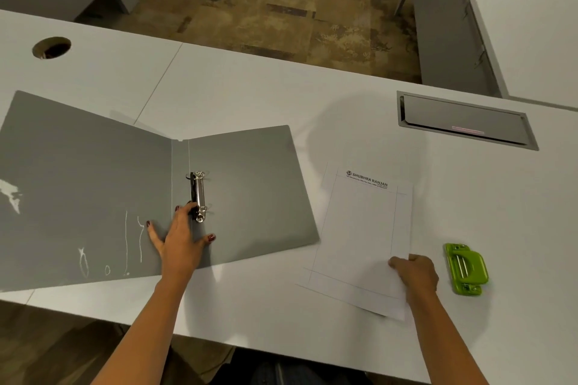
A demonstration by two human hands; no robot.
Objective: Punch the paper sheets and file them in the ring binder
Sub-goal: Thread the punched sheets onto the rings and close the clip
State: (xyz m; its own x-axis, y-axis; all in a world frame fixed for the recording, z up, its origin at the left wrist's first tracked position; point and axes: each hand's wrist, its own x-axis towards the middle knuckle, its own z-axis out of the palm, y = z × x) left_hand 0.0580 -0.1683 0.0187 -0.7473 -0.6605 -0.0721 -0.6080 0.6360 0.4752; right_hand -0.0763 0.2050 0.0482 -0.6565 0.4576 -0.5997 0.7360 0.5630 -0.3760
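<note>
A grey ring binder (93,184) lies open and flat on the white desk (250,87). Its metal ring mechanism (198,195) sits on the right flap by the spine. My left hand (179,241) rests spread on the binder just below the rings, with a fingertip touching the mechanism's lower end. To the right lie white paper sheets (362,237) with a printed letterhead at the top. My right hand (414,272) grips their lower right edge. A green hole punch (466,269) sits on the desk just right of that hand.
A recessed grey cable box (463,119) is set in the desk at the back right. A round cable hole (51,47) is at the back left. Beyond the desk's far edge is patterned floor. The near desk edge runs below my forearms.
</note>
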